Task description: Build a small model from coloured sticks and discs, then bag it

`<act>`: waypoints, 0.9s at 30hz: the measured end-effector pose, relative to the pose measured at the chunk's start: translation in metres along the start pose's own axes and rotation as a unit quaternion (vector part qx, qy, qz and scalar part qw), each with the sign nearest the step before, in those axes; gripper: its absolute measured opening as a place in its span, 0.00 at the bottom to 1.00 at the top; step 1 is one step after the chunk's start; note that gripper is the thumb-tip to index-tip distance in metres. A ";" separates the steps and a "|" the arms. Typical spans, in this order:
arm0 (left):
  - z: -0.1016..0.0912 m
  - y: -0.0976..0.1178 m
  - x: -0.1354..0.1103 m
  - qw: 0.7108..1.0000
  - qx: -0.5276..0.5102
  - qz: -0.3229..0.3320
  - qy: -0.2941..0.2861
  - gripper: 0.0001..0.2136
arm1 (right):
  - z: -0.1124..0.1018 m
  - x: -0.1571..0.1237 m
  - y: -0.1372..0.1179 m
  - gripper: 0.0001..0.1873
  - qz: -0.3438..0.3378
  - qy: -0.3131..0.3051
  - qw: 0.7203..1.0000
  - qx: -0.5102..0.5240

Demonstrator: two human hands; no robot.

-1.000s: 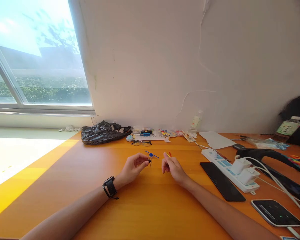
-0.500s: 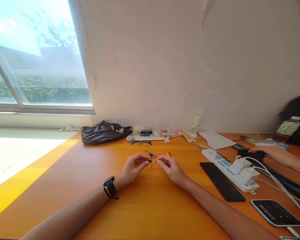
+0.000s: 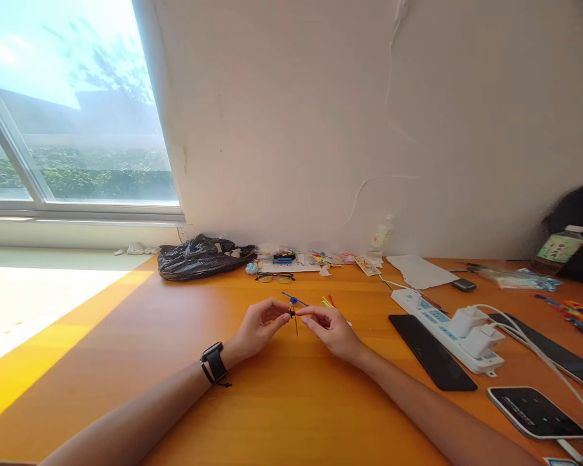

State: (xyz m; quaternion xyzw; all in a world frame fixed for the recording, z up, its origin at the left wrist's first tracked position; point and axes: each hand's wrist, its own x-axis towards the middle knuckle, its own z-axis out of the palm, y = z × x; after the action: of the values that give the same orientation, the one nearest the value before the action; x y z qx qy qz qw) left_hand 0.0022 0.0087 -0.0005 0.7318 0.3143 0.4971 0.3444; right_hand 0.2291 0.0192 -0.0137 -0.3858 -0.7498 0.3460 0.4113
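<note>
Over the middle of the table, my left hand (image 3: pixel 262 327) pinches a small black piece (image 3: pixel 292 314) between thumb and fingertips. A thin dark rod or blade (image 3: pixel 296 325) points down from that piece. Just behind it is a blue part with a round hub and long thin arms, like a small propeller (image 3: pixel 294 301); whether it is joined to the black piece I cannot tell. From the right, my right hand (image 3: pixel 333 330) reaches in with its index fingertip at the black piece. Its thumb sits a little apart, below the index finger, and I see nothing gripped between them.
Small yellow and red pieces (image 3: pixel 328 301) lie behind my right hand. Glasses (image 3: pixel 275 277) and a black plastic bag (image 3: pixel 199 259) are farther back. To the right are a power strip (image 3: pixel 447 330) with plugs and cables, a dark phone (image 3: pixel 432 353) and a black-topped device (image 3: pixel 537 412).
My right fingertips have shifted left, from the tip of a blue arm to the black piece. The dark rod's lower end has swung slightly right. Another person's hand has left the right side.
</note>
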 end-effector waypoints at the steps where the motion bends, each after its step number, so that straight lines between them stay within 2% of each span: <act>1: 0.000 0.001 0.000 1.000 0.003 0.000 -0.001 0.13 | 0.000 0.000 0.001 0.17 -0.001 -0.001 1.000 0.001; 9: 0.001 -0.001 -0.002 1.000 0.023 0.000 -0.007 0.11 | 0.000 -0.001 -0.003 0.17 -0.003 -0.003 1.000 0.004; 13: 0.002 -0.010 -0.004 0.995 0.092 0.035 -0.020 0.08 | 0.004 -0.004 -0.008 0.18 0.004 -0.043 0.997 0.060; 16: 0.002 -0.017 -0.007 0.986 0.155 0.054 -0.039 0.06 | 0.008 -0.006 -0.009 0.16 -0.010 -0.065 0.996 0.065; 18: 0.002 -0.019 -0.007 0.979 0.188 0.058 -0.056 0.03 | 0.010 -0.007 -0.008 0.14 -0.022 -0.059 0.997 0.052; 22: 0.000 -0.017 -0.006 0.959 0.253 0.096 -0.080 0.06 | 0.009 -0.005 -0.003 0.12 -0.039 -0.015 0.999 -0.001; 27: -0.002 -0.016 -0.004 0.938 0.327 0.106 -0.055 0.05 | 0.003 -0.002 0.005 0.10 -0.042 -0.004 0.996 -0.076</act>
State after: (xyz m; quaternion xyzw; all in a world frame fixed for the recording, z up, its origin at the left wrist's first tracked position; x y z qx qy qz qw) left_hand -0.0030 0.0144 -0.0150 0.8593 0.3607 0.3594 0.0486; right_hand 0.2288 0.0188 -0.0201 -0.3824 -0.7914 0.2719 0.3918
